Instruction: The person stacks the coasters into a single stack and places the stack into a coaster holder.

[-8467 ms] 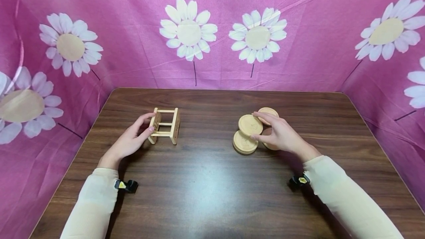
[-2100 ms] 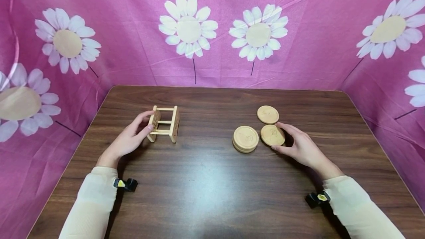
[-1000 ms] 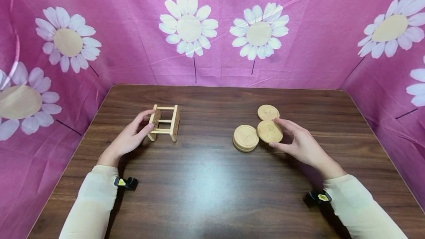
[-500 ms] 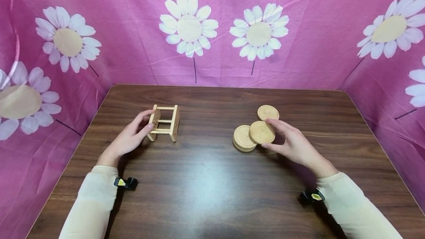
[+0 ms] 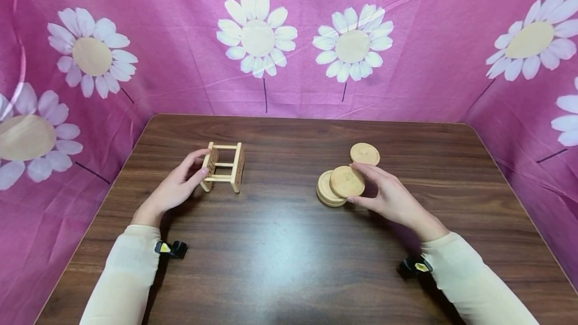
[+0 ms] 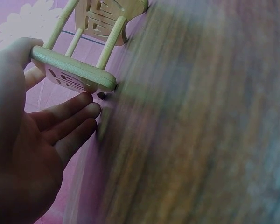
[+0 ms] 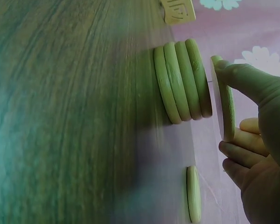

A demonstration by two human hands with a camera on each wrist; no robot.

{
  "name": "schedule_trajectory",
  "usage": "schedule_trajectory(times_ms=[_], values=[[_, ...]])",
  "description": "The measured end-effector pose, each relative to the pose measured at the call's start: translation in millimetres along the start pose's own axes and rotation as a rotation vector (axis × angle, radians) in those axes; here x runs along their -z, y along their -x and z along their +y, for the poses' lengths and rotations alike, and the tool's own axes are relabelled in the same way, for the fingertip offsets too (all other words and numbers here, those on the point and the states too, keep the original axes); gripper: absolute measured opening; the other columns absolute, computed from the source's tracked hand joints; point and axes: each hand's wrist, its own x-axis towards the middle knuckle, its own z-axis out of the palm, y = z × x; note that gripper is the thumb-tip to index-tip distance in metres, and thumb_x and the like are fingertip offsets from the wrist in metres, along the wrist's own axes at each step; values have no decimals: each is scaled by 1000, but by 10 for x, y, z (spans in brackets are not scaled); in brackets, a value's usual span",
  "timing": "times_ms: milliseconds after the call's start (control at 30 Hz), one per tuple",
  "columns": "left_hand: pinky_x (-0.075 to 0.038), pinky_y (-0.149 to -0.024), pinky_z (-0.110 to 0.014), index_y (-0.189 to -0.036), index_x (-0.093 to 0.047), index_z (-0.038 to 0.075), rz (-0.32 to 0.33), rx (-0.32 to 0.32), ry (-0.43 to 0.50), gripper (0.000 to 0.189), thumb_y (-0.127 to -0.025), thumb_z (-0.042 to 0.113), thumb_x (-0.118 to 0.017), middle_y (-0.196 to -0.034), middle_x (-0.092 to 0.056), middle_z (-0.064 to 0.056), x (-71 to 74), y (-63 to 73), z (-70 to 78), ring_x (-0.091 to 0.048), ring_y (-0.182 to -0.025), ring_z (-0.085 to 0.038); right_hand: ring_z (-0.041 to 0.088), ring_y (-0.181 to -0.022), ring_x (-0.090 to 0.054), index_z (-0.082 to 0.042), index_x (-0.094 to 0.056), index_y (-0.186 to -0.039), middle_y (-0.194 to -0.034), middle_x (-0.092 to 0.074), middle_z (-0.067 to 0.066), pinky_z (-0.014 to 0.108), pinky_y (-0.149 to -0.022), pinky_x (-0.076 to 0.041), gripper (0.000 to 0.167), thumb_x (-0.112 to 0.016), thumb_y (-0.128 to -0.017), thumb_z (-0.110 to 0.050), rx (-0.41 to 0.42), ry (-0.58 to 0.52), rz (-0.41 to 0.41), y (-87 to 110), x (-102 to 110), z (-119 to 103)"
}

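My left hand (image 5: 178,184) pinches the near side panel of a small wooden coaster rack (image 5: 236,169) between thumb and index finger. The rack has carved side panels joined by round rods; in the left wrist view, its panel (image 6: 70,70) sits above my other fingers. With thumb and fingers at its edge, my right hand (image 5: 393,197) holds a round wooden coaster (image 5: 347,182) with an engraved mark. That coaster hangs above a stack of several coasters (image 5: 326,192) and hides part of it. In the right wrist view, a gap separates the held coaster (image 7: 226,105) from the stack (image 7: 182,81).
A single coaster (image 5: 365,153) lies flat behind the stack, near my right fingertips. The dark wood-grain table (image 5: 271,245) reaches back to a pink flowered cloth (image 5: 302,64). Small black cameras (image 5: 173,250) sit at both wrists.
My right hand has lifted the coaster that lay right of the stack and carried it left over the stack. Earlier, it handled another coaster above the stack. My left hand stays on the rack.
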Motion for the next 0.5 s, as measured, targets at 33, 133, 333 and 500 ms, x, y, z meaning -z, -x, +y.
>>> schedule_trajectory(times_ms=[33, 133, 333, 500], values=[[-44, -97, -10, -162, -42, 12, 0, 0, 0, 51, -113, 11, -54, -132, -68, -27, -1, 1, 0, -66, -116, -35, 49, -133, -62, 6, -62, -144, -144, -66, 28, 1, -117, -20, 75, -95, -78, -7, 5, 3, -1, -5, -6, -4], [-44, -97, -10, -162, -42, 12, 1, 0, 1, 51, -113, 10, -54, -132, -68, -26, -6, 3, -4, -66, -115, -33, 48, -133, -63, 6, -62, -144, -143, -67, 27, 1, -117, -20, 74, -95, -78, -8, 13, 15, -2, -18, -20, -13], [-44, -97, -10, -162, -42, 11, 3, -7, 2, 50, -113, 10, -54, -131, -68, -27, -7, -2, -12, -66, -115, -33, 47, -133, -63, 5, -62, -145, -143, -67, 25, 2, -116, -20, 75, -95, -79, -9, 13, 18, -13, -35, -47, -29], [-44, -98, -11, -162, -42, 12, 2, -4, -2, 51, -113, 11, -54, -132, -68, -27, 1, 1, 2, -66, -115, -32, 45, -133, -63, 4, -62, -145, -143, -68, 24, 4, -117, -21, 75, -95, -80, -11, 13, 9, -16, -59, -82, -38]])
